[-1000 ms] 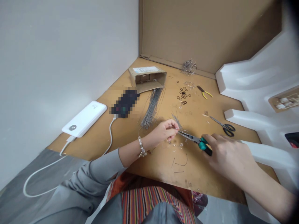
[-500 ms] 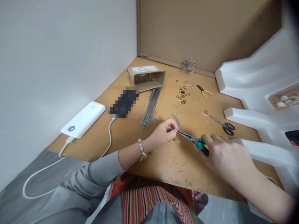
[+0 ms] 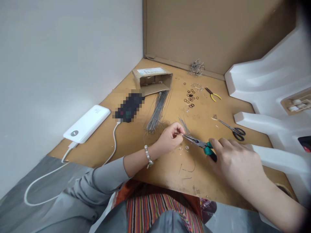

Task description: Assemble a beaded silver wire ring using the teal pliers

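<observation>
Thumb and fingertips of my left hand (image 3: 171,138) are pinched on a thin wire (image 3: 180,134). My right hand (image 3: 236,158) is wrapped round the green and black handles of long-nose pliers (image 3: 198,142), whose tips meet the wire just beside my left fingertips. Behind my left hand lie a few short straight wires (image 3: 184,124) and a large bundle of grey wires (image 3: 156,116). Nearer me on the table are a small clear ring-like piece (image 3: 187,147) and some loose bent wire pieces (image 3: 190,170).
Black rings (image 3: 190,97), yellow-handled pliers (image 3: 213,94) and scissors (image 3: 236,131) lie to the back right. An open cardboard box (image 3: 155,81), a blurred dark phone (image 3: 130,106) and a white power bank (image 3: 87,123) stand left. White foam (image 3: 257,121) borders the right; a wire tangle (image 3: 196,68) sits far back.
The plier tips have shifted very slightly left toward my left fingertips, and a bit more of the curved wire shows there. Both hands keep their grip.
</observation>
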Motion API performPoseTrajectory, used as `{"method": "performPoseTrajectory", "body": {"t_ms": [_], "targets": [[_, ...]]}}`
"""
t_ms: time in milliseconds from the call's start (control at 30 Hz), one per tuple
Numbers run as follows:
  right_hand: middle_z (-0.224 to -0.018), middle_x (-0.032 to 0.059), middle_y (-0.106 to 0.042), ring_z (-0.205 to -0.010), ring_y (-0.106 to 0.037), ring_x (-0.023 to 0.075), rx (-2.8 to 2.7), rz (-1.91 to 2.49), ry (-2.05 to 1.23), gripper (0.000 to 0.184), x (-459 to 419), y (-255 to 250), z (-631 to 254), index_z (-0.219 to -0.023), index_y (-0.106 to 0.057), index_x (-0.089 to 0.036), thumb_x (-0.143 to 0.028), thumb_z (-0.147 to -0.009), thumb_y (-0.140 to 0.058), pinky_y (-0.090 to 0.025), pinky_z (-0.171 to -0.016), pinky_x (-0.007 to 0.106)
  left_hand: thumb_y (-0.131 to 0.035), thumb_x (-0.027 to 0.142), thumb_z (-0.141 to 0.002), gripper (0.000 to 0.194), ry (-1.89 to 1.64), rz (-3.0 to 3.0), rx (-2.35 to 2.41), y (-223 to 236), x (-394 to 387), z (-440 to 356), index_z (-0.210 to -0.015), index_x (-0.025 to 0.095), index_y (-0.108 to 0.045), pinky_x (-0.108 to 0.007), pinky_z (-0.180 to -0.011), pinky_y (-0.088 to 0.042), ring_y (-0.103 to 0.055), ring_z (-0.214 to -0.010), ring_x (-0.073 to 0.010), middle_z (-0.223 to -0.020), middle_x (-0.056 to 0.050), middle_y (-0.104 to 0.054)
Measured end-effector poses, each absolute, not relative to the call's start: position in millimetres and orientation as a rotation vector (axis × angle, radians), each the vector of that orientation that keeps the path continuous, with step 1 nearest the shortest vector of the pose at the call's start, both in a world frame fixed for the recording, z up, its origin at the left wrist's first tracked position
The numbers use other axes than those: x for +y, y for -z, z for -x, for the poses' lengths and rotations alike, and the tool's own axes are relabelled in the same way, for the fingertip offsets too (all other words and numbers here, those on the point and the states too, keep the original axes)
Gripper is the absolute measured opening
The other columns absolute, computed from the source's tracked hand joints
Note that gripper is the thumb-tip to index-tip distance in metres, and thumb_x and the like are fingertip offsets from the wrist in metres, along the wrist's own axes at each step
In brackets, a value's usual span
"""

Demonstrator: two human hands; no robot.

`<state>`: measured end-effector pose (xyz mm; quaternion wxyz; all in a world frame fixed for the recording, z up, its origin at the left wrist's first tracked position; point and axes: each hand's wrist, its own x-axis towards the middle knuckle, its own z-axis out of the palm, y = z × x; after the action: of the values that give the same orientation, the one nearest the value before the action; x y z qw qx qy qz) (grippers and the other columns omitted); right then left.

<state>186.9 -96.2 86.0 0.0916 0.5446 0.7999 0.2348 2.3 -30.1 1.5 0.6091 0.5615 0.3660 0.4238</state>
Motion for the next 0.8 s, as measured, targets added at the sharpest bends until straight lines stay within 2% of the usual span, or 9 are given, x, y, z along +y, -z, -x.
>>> {"method": "performPoseTrajectory", "body": {"t_ms": [367,800], "targets": [[-0.061,0.0021,-0.051,-0.061,-0.050,0.0196,2.446,-1.490,-0.851,0.011,-98.4,-92.5,-187.8,-0.075,-0.057,-0.019,-0.026,-0.083,-0.054,-0.025,-0.059,0.032,-0.049,0.008,-0.070,0.011,-0.982,-1.283,0.856,0.3,-28.3,-3.4,-0.076,0.017,-0.046,-0.019,-0.054,-0.031,-0.040,-0.056,-0.0062,-0.067,0.005,-0.047],[-0.060,0.0021,-0.050,-0.060,-0.049,0.0204,2.443,-1.470,-0.823,0.010,-98.6,-94.9,-187.4,-0.073,-0.056,-0.019,-0.022,-0.082,-0.054,-0.024,-0.058,0.032,-0.048,0.007,-0.068,0.014,-0.967,-1.284,0.846,1.7,-29.7,-3.9,-0.076,0.017,-0.044,-0.019,-0.055,-0.032,-0.041,-0.057,-0.0060,-0.068,0.005,-0.047]]}}
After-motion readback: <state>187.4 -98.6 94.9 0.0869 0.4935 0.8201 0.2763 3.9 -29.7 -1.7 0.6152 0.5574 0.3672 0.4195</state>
